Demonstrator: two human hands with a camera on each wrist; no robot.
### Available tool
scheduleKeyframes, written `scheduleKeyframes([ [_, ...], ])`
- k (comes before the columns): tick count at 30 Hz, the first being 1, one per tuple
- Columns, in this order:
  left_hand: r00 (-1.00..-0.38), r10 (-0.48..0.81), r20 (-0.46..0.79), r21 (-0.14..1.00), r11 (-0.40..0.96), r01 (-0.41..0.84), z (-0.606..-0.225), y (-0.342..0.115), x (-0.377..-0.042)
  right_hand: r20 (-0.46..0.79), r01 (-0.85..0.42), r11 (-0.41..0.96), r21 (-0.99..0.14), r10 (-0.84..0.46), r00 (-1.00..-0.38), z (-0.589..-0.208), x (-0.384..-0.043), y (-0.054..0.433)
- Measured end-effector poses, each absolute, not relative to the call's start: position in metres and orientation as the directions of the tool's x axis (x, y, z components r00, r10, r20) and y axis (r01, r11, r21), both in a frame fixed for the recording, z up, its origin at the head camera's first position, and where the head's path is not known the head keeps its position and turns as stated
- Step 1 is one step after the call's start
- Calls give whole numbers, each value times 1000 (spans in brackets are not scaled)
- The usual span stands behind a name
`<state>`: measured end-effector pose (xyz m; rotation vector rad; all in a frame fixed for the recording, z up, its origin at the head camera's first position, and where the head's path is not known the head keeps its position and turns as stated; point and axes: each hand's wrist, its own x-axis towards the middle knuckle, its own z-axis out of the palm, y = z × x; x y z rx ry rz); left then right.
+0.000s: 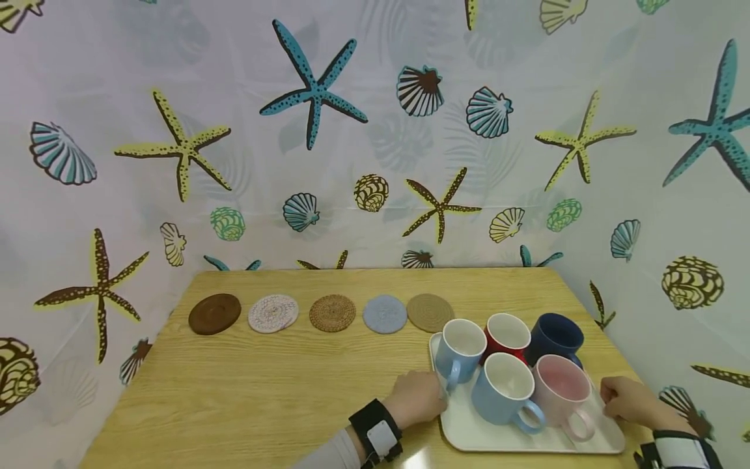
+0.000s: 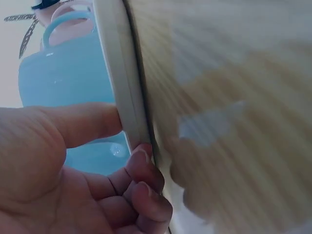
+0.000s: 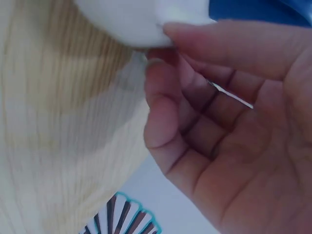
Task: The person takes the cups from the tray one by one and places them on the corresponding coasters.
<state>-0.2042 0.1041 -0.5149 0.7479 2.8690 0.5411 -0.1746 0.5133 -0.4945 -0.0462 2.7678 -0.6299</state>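
A white tray (image 1: 469,435) carries several mugs at the right of the table. On it stand a light blue mug (image 1: 459,355) at the back left, a red mug (image 1: 505,339), a dark blue mug (image 1: 553,339), a larger light blue mug (image 1: 498,391) in front and a pink mug (image 1: 559,391). My left hand (image 1: 417,397) grips the tray's left edge, thumb on the rim and curled fingers beneath in the left wrist view. At the opposite edge my right hand (image 1: 629,402) pinches the rim between thumb and fingers, as the right wrist view shows.
A row of round coasters lies along the back: dark brown (image 1: 215,314), speckled white (image 1: 273,313), woven brown (image 1: 332,312), pale blue (image 1: 385,314) and tan (image 1: 430,312). The tan one is close to the tray's back left corner. A patterned curtain (image 1: 375,150) stands behind the wooden table (image 1: 263,391).
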Motion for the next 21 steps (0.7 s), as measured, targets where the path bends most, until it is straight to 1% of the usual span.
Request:
scheduleKeyframes([
  [5,-868,491,-74,443,796,412,-514,72,-204,-331,-26,823,-568,-257,-908,-491,-168,493],
  [8,-865,493,-93,477,784,396,-513,50,-203,-353,-26,783,-621,-309,-883,-489,-168,473],
  [13,-864,492,-111,588,733,341,-515,10,-201,-349,-44,789,-613,-320,-881,-488,-168,433],
  [16,-873,468,-138,647,710,279,-517,-15,-201,-323,-89,793,-602,-344,-882,-489,-169,410],
  [19,-887,431,-166,673,707,218,-518,-37,-201,-303,-128,789,-601,-373,-877,-490,-171,389],
  [21,-895,406,-185,674,715,185,-517,-51,-201,-307,-132,786,-604,-382,-872,-490,-172,375],
])
